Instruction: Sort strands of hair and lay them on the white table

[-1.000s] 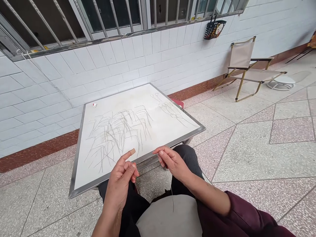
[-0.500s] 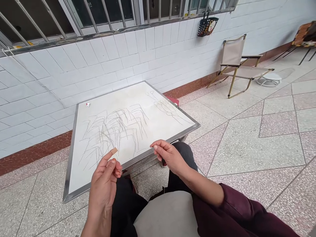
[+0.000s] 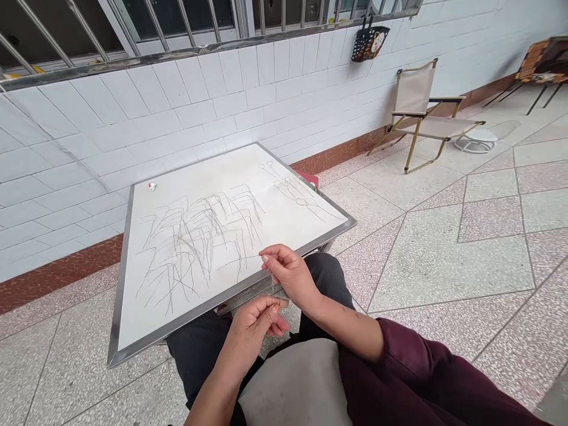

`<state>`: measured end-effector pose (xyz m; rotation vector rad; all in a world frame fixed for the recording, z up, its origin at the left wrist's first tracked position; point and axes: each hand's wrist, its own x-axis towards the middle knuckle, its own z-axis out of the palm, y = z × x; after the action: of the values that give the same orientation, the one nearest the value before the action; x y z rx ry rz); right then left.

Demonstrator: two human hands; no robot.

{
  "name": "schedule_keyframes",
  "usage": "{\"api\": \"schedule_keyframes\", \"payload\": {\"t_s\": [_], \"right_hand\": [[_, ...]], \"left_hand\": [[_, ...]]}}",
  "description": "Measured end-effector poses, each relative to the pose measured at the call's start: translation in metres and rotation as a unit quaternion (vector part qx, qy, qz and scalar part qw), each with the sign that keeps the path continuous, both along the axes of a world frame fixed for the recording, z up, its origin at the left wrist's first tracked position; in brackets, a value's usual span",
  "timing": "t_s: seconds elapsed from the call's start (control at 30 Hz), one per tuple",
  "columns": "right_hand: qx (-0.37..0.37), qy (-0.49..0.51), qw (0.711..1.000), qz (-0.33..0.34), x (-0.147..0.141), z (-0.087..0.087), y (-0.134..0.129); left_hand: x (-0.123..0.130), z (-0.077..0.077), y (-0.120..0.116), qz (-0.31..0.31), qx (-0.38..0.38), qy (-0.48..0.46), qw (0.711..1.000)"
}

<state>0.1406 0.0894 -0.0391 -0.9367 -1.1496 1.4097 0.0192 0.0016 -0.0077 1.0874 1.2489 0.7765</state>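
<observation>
Above the near edge of the white table [image 3: 231, 163], my right hand [image 3: 286, 272] pinches a thin dark strand, which stretches left over the tabletop. A fine thread hangs from this hand toward my left hand [image 3: 260, 322]. Just below and to the left, my left hand is closed at the thread, with thumb and fingers together and a tan wrap on one fingertip. Many thin dark bent strands [image 3: 213, 216] lie across the tabletop, and several looped strands [image 3: 293, 189] lie at its right. A small red and white object [image 3: 152, 187] sits near the far left corner.
A tiled wall [image 3: 199, 124] with a barred window stands behind the table. A beige folding chair [image 3: 415, 92] and a white round stool [image 3: 476, 141] are on the floor at the right. A black basket [image 3: 368, 44] hangs on the wall. My knees are under the table's near edge.
My left hand has moved right and down, close below my right hand. My right hand has shifted slightly left and up, and a strand now shows extending from its fingertips.
</observation>
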Motion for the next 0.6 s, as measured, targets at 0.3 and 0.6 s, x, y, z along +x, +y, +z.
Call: {"api": "schedule_keyframes", "payload": {"t_s": [0.3, 0.6], "right_hand": [[0.008, 0.041, 0.999, 0.015, 0.002, -0.001, 0.008], [0.015, -0.045, 0.996, 0.069, 0.008, -0.006, 0.006]], "left_hand": [[-0.007, -0.011, -0.003, -0.011, -0.071, -0.066, 0.995], [-0.087, 0.012, 0.017, 0.246, 0.077, 0.083, 0.963]]}}
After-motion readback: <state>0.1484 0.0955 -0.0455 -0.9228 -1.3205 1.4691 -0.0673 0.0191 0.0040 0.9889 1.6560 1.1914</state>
